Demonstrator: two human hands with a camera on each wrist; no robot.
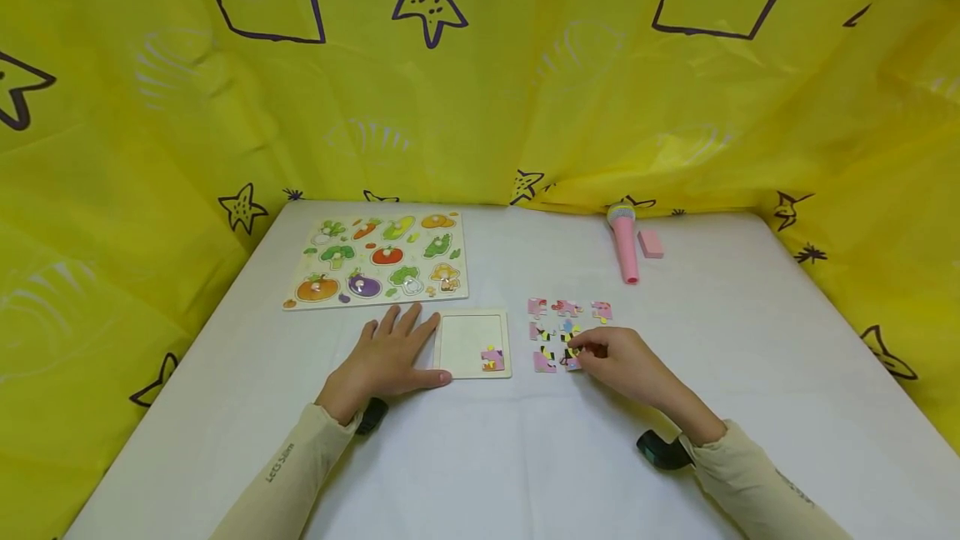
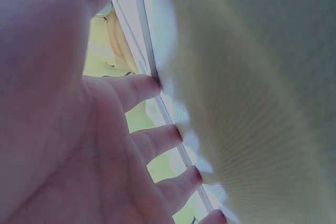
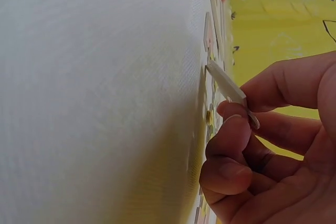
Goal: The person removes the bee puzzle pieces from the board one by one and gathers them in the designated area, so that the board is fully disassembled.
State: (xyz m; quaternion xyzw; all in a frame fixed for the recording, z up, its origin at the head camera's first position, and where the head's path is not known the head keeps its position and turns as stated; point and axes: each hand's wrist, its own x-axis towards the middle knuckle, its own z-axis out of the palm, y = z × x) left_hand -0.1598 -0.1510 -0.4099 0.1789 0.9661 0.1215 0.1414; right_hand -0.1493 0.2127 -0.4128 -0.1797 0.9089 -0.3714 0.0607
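My right hand (image 1: 621,363) pinches a jigsaw piece (image 3: 227,83) between thumb and fingers, tilted up at the lower right of a group of loose pieces. Other pink pieces (image 1: 545,360) of the group lie flat in rough rows beside it. To the left sits a square wooden puzzle tray (image 1: 468,344), with one piece (image 1: 492,358) in its lower right corner. My left hand (image 1: 386,357) lies spread at the tray's left side, its thumb at the lower left corner. In the left wrist view the fingertips (image 2: 170,132) touch down, fingers straight.
A vegetable peg board (image 1: 382,319) lies behind the left hand. Back right, a pink toy microphone (image 1: 626,248) and a small pink block (image 1: 651,244) rest on the white table (image 1: 480,457). A yellow patterned cloth (image 1: 480,107) hangs around the back and sides.
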